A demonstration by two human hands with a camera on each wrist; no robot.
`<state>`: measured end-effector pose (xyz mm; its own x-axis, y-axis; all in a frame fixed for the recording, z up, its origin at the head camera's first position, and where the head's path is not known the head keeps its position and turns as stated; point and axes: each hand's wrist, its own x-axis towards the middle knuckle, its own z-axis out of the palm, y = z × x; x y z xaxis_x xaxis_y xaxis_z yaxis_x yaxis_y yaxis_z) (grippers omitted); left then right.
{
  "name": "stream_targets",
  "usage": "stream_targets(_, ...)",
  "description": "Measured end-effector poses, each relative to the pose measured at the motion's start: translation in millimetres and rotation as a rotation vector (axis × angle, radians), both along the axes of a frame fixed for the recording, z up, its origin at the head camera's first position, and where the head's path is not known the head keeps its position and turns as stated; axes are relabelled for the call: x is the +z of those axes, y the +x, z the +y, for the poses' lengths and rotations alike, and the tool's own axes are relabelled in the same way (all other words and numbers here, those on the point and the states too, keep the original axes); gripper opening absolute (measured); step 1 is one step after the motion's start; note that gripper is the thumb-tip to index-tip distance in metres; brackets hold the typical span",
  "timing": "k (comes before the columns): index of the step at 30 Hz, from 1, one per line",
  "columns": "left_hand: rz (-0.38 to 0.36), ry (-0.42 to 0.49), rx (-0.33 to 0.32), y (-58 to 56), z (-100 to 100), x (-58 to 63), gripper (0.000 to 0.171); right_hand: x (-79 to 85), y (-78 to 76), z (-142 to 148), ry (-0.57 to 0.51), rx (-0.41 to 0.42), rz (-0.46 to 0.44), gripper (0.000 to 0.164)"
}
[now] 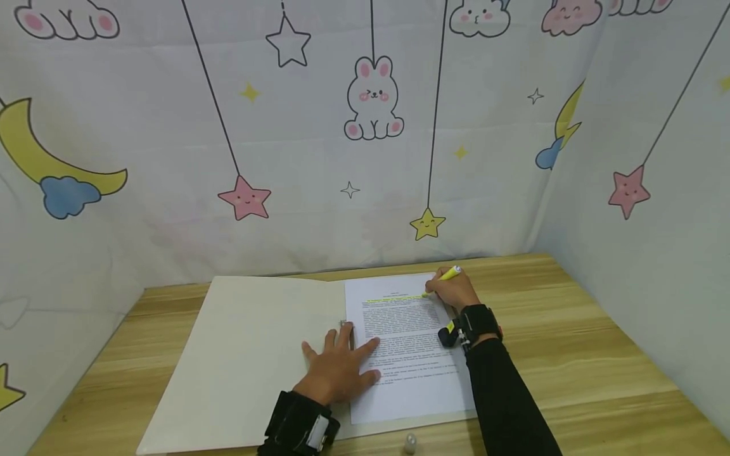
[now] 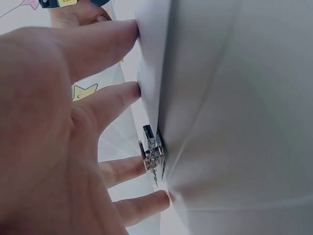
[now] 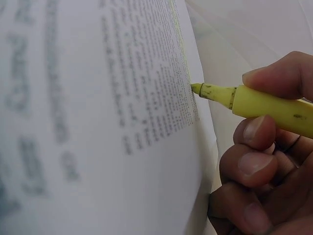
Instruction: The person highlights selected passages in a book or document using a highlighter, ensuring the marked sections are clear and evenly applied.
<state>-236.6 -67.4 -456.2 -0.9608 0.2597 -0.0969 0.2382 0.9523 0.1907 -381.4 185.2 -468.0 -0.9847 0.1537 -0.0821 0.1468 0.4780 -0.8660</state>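
Note:
My right hand (image 1: 454,290) pinches a yellow highlighter (image 3: 266,106) between thumb and fingers. Its tip meets the top lines of a printed sheet (image 1: 410,402), where a yellow stripe (image 1: 393,299) runs across the text. The sheet lies on the right side of an opened pale folder (image 1: 251,354). Spread wide, my left hand (image 1: 333,373) rests across the folder's fold, with thumb and index fingertip on the sheet's left part. Beside its fingers sits a metal clip (image 2: 152,152) at the fold, partly hidden in the head view.
A small pale cap-like piece (image 1: 410,443) stands on the wooden table (image 1: 570,354) near the folder's front edge. White cloth (image 1: 319,234) printed with stars, a moon and a rabbit hangs behind the table, and more walls it in at both sides.

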Motion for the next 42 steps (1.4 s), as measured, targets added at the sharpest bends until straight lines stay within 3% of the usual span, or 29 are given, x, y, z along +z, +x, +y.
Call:
stream_targets(19, -0.002, 0.011, 0.003, -0.1, -0.1, 0.6, 0.059, 2.8, 3.2, 2.9, -0.007, -0.044, -0.004, 0.015)
stream_targets(42, -0.011, 0.007, 0.0, 0.0, -0.4, 1.4, 0.06, 3.2, 3.8, 7.9, -0.018, -0.031, 0.021, 0.017)
